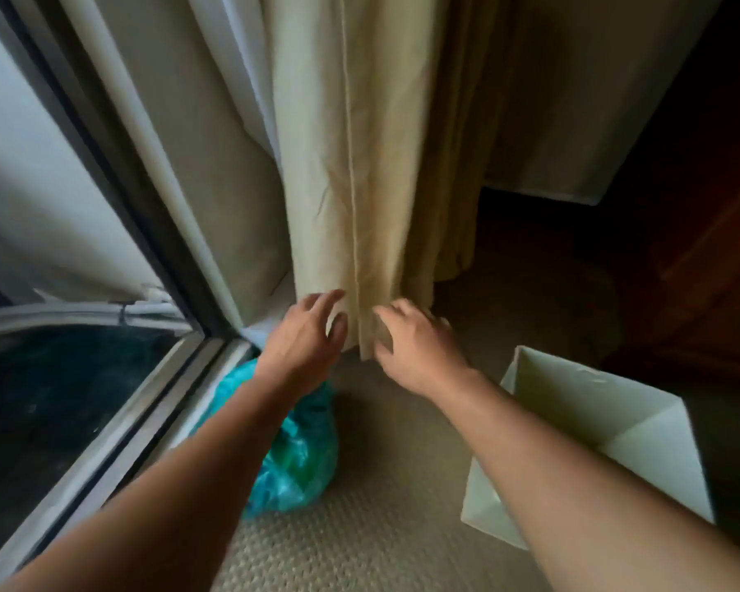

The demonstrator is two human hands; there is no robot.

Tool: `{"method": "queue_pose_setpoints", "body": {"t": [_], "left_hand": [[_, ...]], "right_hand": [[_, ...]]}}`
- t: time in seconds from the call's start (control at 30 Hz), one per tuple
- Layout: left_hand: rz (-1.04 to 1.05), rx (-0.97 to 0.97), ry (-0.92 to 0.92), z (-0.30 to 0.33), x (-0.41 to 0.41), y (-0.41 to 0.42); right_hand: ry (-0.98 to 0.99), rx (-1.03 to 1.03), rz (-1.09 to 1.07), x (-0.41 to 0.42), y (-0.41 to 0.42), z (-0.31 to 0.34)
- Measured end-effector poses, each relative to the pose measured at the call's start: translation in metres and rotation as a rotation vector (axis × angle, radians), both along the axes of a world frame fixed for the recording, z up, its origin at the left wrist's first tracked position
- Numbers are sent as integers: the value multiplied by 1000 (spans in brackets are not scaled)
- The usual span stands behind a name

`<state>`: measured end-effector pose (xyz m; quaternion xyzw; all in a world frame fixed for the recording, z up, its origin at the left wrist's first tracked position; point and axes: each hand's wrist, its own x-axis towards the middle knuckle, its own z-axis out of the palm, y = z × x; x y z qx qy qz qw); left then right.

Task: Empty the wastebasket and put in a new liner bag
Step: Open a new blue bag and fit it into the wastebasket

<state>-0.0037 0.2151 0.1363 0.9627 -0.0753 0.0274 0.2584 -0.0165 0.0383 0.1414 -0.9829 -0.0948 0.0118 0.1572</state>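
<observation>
A pale square wastebasket [641, 442] stands on the carpet at the lower right; its inside looks bare, and my right forearm crosses its near side. A filled teal plastic bag [295, 455] lies on the floor beside the window frame, partly under my left forearm. My left hand [306, 335] and my right hand [415, 348] reach forward with fingers spread at the bottom hem of the beige curtain [359, 207], one on each side of its seam. Neither hand holds anything.
A sliding glass door with a grey metal frame [116, 420] runs along the left. A white inner curtain [231, 79] hangs behind the beige one. Dark wooden furniture [710, 258] stands at the right. Woven carpet [381, 527] covers the floor between bag and basket.
</observation>
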Motion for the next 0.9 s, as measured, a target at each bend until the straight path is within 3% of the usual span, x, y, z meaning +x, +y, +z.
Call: {"method": "queue_pose_setpoints", "body": {"t": [0.13,0.23,0.3,0.53,0.73,0.9], "left_hand": [[-286,-234,98,31,16,-125],[-423,-430,202,40,-3,-225],[-533,-444,189,39,-26,-286],[-890,-121,193,3,-77,-447],[-1048,454,266,-61,-99,-527],[-1054,556,373,-105,-117,-569]], "right_hand": [[-136,-42,-148,-26,-112,30],[-210,-58,-396,-73,-213,37],[-221,-65,-598,-111,-277,34],[75,-151,-1112,-226,-427,-11],[282,-67,-1297,-296,-493,-70],[290,-9,-1312,-314,-522,-112]]}}
